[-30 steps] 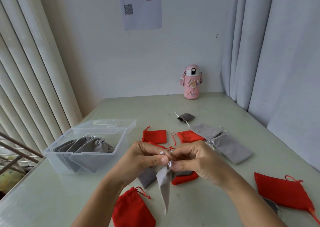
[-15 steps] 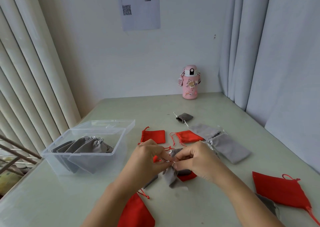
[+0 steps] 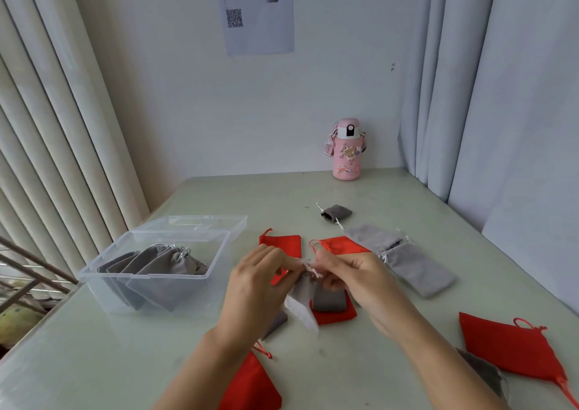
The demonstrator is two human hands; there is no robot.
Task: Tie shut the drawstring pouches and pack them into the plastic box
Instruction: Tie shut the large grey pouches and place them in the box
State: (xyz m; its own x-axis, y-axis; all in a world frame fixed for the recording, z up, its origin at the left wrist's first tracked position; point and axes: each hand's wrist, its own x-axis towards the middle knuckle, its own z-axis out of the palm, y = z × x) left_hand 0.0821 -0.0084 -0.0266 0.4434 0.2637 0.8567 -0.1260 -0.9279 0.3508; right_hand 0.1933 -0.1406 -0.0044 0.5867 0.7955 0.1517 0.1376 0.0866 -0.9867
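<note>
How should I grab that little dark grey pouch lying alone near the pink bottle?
I'd pinch the little dark grey pouch at its gathered neck, the left end, coming down from above. It lies flat on the table, so the bunched neck is the thickest bit to catch, and its cords stick out there too.

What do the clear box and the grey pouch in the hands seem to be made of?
The box: clear, glossy, stiff plastic; the grey pouches inside show through its wall. The grey pouch: soft matte cloth, perhaps velvet or faux suede; it hangs limp and creased, without shine.
</note>
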